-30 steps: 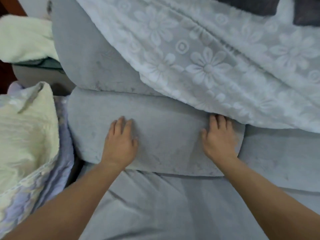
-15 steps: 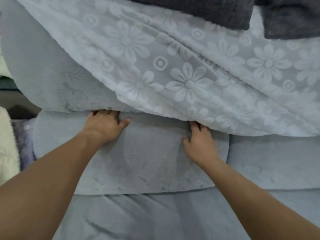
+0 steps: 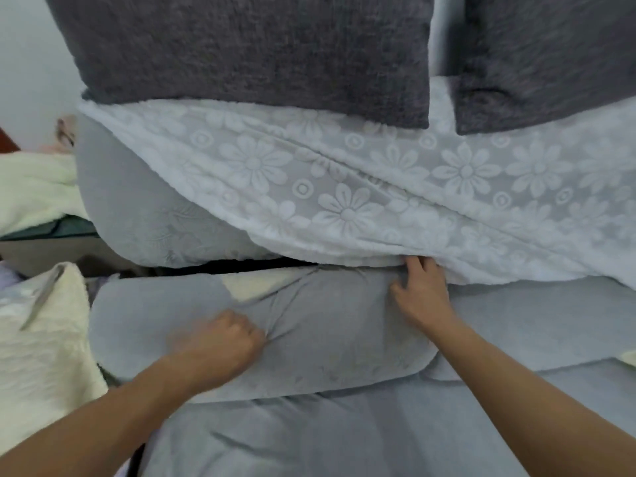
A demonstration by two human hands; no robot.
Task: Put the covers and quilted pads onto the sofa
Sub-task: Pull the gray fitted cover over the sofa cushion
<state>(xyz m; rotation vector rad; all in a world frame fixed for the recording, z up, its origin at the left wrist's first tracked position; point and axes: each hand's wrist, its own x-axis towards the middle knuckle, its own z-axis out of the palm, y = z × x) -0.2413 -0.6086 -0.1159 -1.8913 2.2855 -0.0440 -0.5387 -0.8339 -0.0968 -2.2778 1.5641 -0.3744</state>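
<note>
I note the grey quilted pad [image 3: 327, 325] lying on the sofa seat [image 3: 344, 438], bunched in my fisted left hand [image 3: 220, 342], while my right hand [image 3: 421, 294] presses its back edge, fingers under the white floral cover [image 3: 344, 201].

The grey seat cover [image 3: 327, 325] under my hands is a soft, matt cloth with a short nap, bunched into creases where my left hand [image 3: 220, 342] grips it, and faintly embossed with leafy shapes. Pale yellow fleece [image 3: 254, 284] shows through a gap in it. The white throw [image 3: 344, 187] is thin cloth with raised plush flowers and rings. The two dark grey cushions [image 3: 247, 53] look coarse and fuzzy, like chenille. The cream pad [image 3: 38, 342] at my left is quilted cloth with a slight sheen. The lower sofa cover [image 3: 344, 438] is smooth, matt grey fabric.
</note>
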